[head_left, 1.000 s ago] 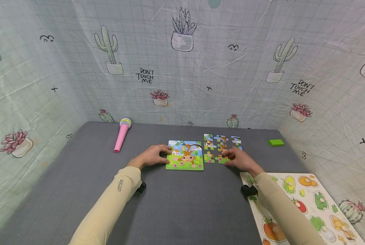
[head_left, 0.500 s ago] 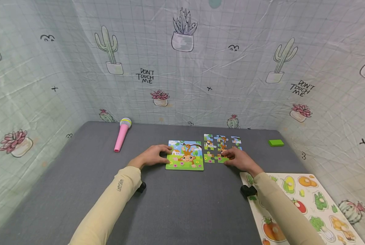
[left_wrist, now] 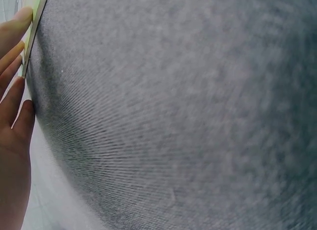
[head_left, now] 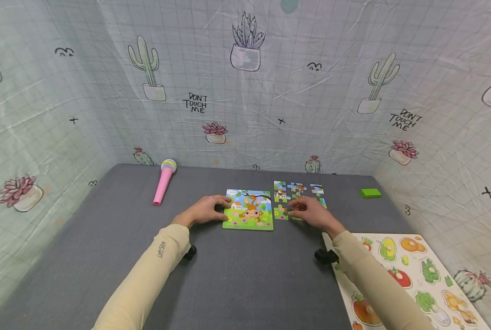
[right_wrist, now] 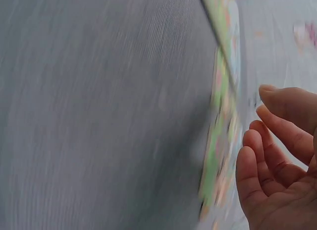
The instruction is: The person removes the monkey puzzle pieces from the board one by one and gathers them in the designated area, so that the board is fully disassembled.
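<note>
In the head view a square monkey picture puzzle board [head_left: 248, 215] lies flat on the dark grey table. My left hand [head_left: 203, 210] touches its left edge, thumb and fingers extended; the left wrist view shows those fingers [left_wrist: 11, 108] along the board's side. Just right of the board, loose jigsaw pieces [head_left: 280, 195] lie in spaced rows. Over their lower right part hovers my right hand [head_left: 314, 213], covering some of them. In the blurred right wrist view its fingers [right_wrist: 247, 173] are loosely bent, the thumb stands apart, and no piece shows between them.
A pink toy microphone [head_left: 162, 185] lies at the back left. At the back right sits a green block [head_left: 371, 193]. A vegetable peg puzzle board [head_left: 410, 256] lies at the front right, partly under my right forearm. Patterned cloth [head_left: 245, 101] walls the table's back and sides.
My right hand has moved left across the jigsaw pieces, toward the monkey board, uncovering pieces on the right. The left hand stays at the board's edge.
</note>
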